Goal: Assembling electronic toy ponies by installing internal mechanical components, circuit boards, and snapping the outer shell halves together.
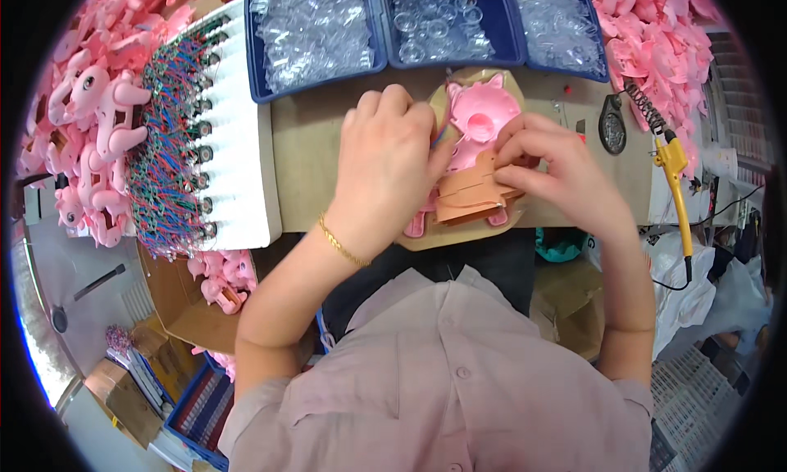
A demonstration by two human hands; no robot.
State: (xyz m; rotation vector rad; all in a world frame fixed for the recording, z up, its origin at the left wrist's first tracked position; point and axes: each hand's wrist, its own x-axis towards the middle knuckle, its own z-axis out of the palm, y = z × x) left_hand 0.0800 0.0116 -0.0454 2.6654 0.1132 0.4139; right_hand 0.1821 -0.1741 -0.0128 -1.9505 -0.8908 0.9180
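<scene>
Pale mauve shirt (pixel 443 382) nearest the lens, forearms rising from it toward the surface (pixel 316 148).

Head view only:
- Left hand (pixel 385 165) — gold bracelet (pixel 343 244) at wrist, curled over the left edge of the pink toy shell (pixel 482 115), fingers closed against it; grip itself hidden under the knuckles.
- Right hand (pixel 551 170) pinching a tan card piece (pixel 469 197) at the shell's lower half, thumb and fingers shut on it.
- Shell lying on a rounded tan board (pixel 459 236), centre of surface, just below the trays.
- Handling, as judged: thin moulded plastic, light, stiff, somewhat slick; best held by the rim, not the small ears.
- Counts: one shell in work; three blue trays (pixel 377 62) of clear parts, too many to count; pink toy bodies (pixel 90 128) heaped left and right, uncounted; one white rack (pixel 238 144) of wired parts; one yellow-handled soldering iron (pixel 674 173) at right.
</scene>
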